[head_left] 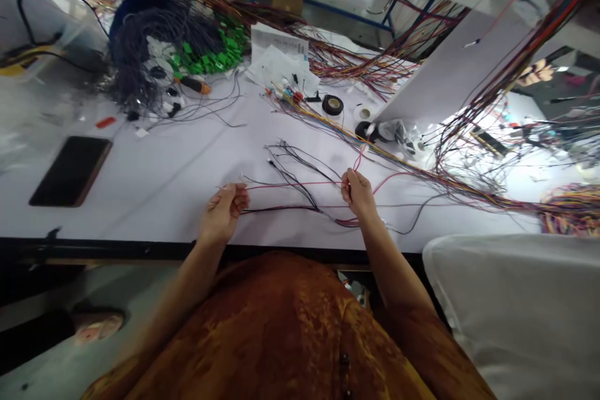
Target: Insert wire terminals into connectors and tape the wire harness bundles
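A thin red wire (295, 185) runs nearly straight between my two hands above the white table. My left hand (227, 205) pinches its left end between thumb and fingers. Closed around the same wire is my right hand (357, 192), with a red loop (359, 159) sticking up beyond the fingers. Several black wires (300, 182) with small end terminals lie fanned out between and behind the hands. Nearer to me, a dark red and black wire bundle (281, 208) stretches along the table under the held wire.
A dark phone (71, 170) lies at the left. Behind are grey cables with green connectors (213, 53), an orange-handled screwdriver (194, 84), papers (279, 56) and black tape (332, 104). A long wire harness (422, 172) crosses to the right, near a covered chair (515, 306).
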A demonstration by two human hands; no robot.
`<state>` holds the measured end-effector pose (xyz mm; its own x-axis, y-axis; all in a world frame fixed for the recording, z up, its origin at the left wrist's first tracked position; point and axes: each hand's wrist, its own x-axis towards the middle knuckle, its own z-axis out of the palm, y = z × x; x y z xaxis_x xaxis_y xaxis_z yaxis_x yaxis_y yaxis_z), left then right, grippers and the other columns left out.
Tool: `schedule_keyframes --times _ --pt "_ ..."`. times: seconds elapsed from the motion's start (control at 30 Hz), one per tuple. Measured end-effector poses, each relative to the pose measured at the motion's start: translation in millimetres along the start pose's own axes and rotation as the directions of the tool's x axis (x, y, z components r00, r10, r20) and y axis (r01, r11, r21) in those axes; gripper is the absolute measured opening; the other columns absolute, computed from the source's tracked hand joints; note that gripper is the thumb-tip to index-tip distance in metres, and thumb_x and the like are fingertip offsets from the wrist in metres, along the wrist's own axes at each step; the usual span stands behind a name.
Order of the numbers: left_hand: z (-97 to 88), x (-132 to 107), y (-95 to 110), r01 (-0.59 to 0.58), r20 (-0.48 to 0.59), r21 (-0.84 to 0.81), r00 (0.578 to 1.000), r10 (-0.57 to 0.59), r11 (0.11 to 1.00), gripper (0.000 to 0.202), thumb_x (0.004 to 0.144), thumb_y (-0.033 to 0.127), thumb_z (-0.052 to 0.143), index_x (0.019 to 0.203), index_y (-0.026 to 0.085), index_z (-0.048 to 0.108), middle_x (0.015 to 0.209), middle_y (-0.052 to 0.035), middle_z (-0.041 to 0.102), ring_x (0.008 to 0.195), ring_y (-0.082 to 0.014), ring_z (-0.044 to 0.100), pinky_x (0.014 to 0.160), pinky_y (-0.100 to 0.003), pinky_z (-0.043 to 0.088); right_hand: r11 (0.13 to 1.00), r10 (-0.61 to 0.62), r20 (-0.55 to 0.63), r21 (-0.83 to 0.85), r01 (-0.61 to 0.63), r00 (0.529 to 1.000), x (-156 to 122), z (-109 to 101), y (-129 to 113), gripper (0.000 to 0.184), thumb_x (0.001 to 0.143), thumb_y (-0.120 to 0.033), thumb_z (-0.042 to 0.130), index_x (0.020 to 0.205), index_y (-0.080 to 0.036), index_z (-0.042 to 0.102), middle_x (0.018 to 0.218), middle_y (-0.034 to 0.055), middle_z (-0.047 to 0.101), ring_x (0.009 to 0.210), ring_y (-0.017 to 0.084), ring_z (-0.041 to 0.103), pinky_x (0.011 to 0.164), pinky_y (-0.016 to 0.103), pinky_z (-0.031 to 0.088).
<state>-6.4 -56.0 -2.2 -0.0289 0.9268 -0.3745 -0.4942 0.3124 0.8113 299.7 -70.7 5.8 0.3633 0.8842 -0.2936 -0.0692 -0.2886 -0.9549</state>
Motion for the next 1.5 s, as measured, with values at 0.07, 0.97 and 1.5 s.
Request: schedule_keyframes --times 0.07,0.97,1.5 --pt "-8.5 -1.1 0.2 0.011 -0.022 -0.010 1.000 -0.011 1.000 0.026 0.063 0.034 0.086 0.074 0.016 0.070 0.063 0.0015 0.066 0.055 -0.0075 0.061 0.052 -0.017 0.050 0.973 -0.002 -0.017 -0.230 -0.002 1.000 8.4 -10.2 0.2 0.044 0.082 -0.061 0.058 0.067 -0.020 0.052 0.051 -0.0061 0.043 0.036 0.006 0.031 0.036 0.022 0.021" --pt "-84.9 6.7 30.4 -0.087 0.158 0.570 0.987 -0.005 0.817 0.031 0.074 0.042 0.077 0.093 0.018 0.076 0.071 -0.0030 0.068 0.069 -0.0162 0.060 0.071 -0.029 0.048 0.864 -0.122 0.811 -0.197 0.463 0.573 -13.9 173.1 10.9 0.019 0.090 -0.033 0.058 0.081 -0.017 0.064 0.070 -0.0033 0.056 0.063 0.009 0.044 0.063 0.024 0.034" --pt "-79.6 13.8 25.1 -0.047 0.187 0.409 0.982 -0.034 0.912 0.033 0.083 0.043 0.069 0.102 0.016 0.075 0.066 -0.0023 0.066 0.063 -0.0129 0.061 0.067 -0.026 0.050 0.874 0.019 0.874 -0.251 0.417 0.486 -3.7 174.0 -4.2 0.023 0.088 -0.033 0.055 0.074 -0.016 0.062 0.065 -0.0039 0.048 0.063 0.008 0.042 0.059 0.023 0.032"
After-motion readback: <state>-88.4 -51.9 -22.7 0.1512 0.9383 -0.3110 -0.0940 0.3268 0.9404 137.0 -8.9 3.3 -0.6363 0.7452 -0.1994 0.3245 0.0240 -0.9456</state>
